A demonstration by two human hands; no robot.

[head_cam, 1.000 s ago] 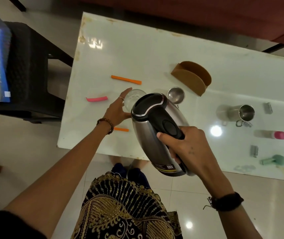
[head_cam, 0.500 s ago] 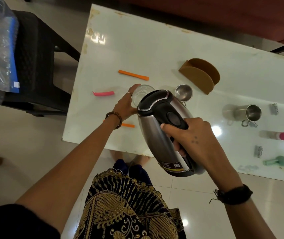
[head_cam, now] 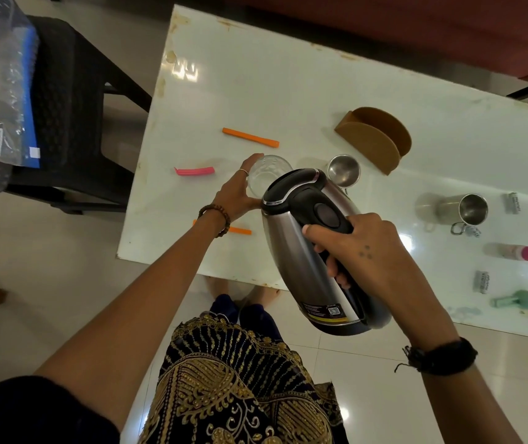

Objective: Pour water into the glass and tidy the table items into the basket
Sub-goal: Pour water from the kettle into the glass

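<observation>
White table [head_cam: 288,91] (glass [head_cam: 269,174], mug [head_cam: 461,209])

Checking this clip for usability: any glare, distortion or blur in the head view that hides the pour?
Head view: wide-angle bending curves the table edges; ceiling-light glare spots beside the kettle and near the far-left corner; the kettle's top hides the glass rim's near side, so no stream shows; focus is sharp.

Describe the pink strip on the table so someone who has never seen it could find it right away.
Start at the white glossy table and go to its left end, near the black chair. Beside the left hand, which holds the clear drinking glass, lies the flat pink strip. The similar strips nearby are orange; this is the only pink one.
</observation>
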